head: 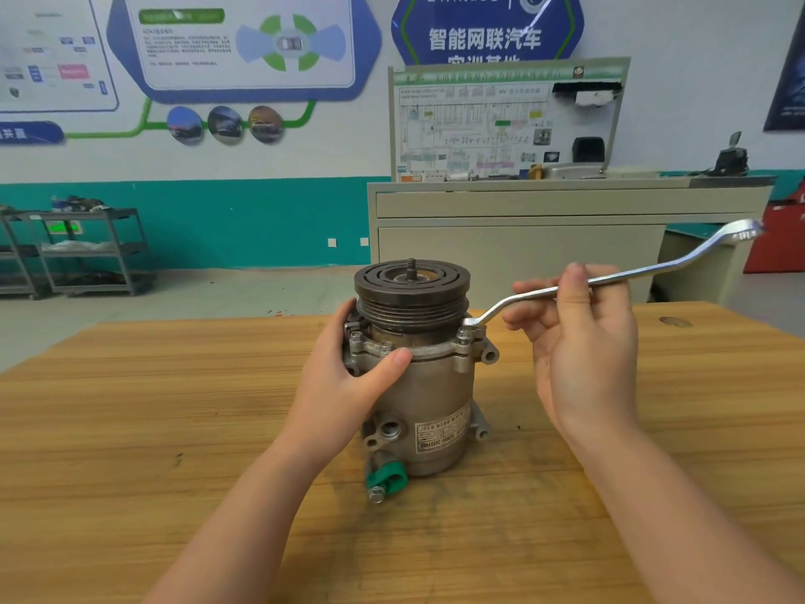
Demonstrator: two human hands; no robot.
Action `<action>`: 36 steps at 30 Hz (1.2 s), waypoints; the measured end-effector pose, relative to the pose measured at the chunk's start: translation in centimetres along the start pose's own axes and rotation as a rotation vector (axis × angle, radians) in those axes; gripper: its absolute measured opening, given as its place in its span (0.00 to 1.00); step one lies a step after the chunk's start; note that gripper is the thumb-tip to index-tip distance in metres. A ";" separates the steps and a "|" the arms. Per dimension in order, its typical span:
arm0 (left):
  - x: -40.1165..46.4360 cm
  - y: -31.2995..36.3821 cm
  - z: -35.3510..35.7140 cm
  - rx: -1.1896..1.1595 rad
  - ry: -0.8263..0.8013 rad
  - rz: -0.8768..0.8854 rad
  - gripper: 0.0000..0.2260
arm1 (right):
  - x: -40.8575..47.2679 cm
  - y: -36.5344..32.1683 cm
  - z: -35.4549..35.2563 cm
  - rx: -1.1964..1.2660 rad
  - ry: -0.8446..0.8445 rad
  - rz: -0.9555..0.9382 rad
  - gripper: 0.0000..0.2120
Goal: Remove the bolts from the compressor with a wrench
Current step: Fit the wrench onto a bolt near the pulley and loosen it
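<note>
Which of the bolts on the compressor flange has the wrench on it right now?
The bolt on the flange's right side, under the wrench ring. The front-left bolts sit uncovered beside the left hand.

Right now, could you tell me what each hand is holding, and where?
Left hand grips the compressor around its upper body; right hand holds the wrench mid-handle.

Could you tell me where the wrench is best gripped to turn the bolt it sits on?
Grip the wrench on its long straight shank, from the right, further out than the right hand now pinches it. Its ring end sits on a bolt at the compressor flange, so farther out likely gives more leverage.
</note>
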State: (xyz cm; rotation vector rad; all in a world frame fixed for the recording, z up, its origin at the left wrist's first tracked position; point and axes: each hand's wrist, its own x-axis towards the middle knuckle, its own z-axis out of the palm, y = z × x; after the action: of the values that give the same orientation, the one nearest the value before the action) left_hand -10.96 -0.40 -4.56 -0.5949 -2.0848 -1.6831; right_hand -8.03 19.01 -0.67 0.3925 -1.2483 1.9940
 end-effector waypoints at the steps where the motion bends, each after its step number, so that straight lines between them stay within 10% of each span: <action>1: 0.0 0.0 0.0 0.000 0.001 -0.003 0.28 | -0.2 0.0 0.0 -0.022 -0.013 -0.029 0.08; 12: 0.2 -0.6 0.0 -0.009 -0.002 0.022 0.33 | -2.6 1.2 0.0 -0.627 -0.408 -0.873 0.07; 22: 0.1 -0.7 -0.1 -0.015 0.000 0.012 0.36 | -1.8 1.5 -0.3 -0.434 -0.130 -0.590 0.14; 31: 0.1 -0.4 -0.1 -0.015 0.003 0.025 0.29 | -2.9 0.7 0.5 -0.594 -0.367 -0.820 0.18; 36: 0.4 -1.0 -0.1 -0.017 -0.012 0.038 0.31 | -3.2 0.9 0.6 -0.669 -0.354 -0.825 0.04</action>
State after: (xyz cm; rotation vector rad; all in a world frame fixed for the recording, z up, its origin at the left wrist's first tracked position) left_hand -11.85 -0.65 -5.16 -0.6474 -2.0564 -1.6823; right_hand -6.60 16.91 -2.83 0.7777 -1.5420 0.7790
